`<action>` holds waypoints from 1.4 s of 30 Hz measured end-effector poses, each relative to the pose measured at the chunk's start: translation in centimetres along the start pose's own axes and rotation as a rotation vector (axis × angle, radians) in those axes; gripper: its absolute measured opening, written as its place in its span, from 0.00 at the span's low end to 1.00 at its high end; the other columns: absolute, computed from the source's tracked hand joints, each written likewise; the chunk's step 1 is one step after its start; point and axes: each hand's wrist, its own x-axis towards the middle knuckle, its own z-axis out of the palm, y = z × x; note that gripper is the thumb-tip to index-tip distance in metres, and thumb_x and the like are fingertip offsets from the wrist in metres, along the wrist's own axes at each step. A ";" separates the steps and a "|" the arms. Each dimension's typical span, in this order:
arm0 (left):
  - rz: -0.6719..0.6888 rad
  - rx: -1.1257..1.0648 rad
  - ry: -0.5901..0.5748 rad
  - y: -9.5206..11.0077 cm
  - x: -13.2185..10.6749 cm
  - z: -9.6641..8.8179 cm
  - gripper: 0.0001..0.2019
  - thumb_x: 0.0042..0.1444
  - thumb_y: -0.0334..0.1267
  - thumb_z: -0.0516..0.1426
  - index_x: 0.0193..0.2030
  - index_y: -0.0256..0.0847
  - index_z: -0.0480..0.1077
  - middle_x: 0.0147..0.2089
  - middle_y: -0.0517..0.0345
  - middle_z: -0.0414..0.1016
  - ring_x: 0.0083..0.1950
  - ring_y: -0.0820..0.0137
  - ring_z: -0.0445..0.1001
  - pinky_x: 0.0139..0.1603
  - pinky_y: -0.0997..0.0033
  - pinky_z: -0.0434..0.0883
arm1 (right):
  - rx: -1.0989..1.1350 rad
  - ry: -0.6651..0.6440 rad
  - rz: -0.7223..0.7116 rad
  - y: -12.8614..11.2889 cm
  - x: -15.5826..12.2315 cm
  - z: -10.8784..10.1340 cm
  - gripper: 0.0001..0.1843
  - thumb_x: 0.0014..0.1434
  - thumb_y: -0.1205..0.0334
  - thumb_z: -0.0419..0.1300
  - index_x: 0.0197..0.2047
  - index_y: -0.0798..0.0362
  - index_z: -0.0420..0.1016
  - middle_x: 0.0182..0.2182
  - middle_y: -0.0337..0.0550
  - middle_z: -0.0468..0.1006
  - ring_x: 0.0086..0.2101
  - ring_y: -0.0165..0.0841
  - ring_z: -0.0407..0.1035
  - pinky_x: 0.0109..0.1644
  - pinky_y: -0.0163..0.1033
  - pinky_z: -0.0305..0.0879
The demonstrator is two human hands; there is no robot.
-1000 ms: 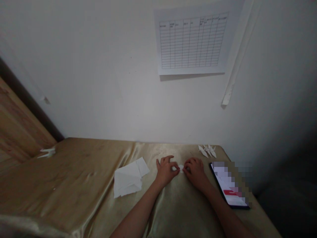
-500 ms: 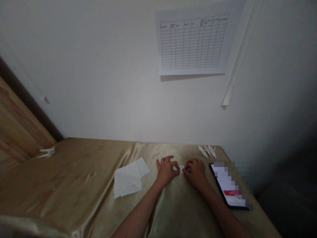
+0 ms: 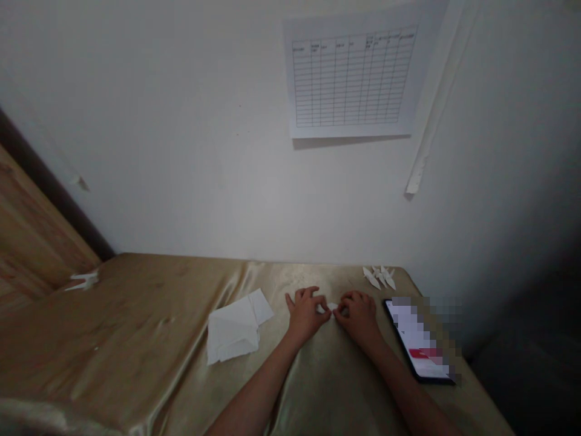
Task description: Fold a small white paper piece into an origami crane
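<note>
White paper scrap (image 3: 333,306), on or just above the gold cloth (image 3: 340,378), is pinched by the left hand (image 3: 305,315) and right hand (image 3: 359,318), apparently being creased, which I'd say calls for light, even pressure.

Tablecloth (image 3: 136,327): plain gold-tan, satin sheen. Small pinched paper (image 3: 333,306) white; loose sheets (image 3: 233,330) white, folded shapes (image 3: 381,277) white too. Phone (image 3: 414,339): black edge, pale screen, 1 red block (part pixelated). Wall (image 3: 181,121) grey-white. Chart (image 3: 351,79) white, dark grid. Wood panel (image 3: 36,224) yellow-brown, streaky grain.
</note>
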 end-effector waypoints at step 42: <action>-0.007 0.024 -0.029 0.1 -0.1 -0.5 0.03 0.56 0.43 0.66 0.38 0.55 0.79 0.67 0.66 0.70 0.71 0.53 0.59 0.69 0.19 0.39 | 0.056 -0.050 -0.042 1.1 0.4 -0.2 0.04 0.58 0.58 0.66 0.38 0.43 0.82 0.47 0.44 0.77 0.52 0.45 0.67 0.61 0.52 0.55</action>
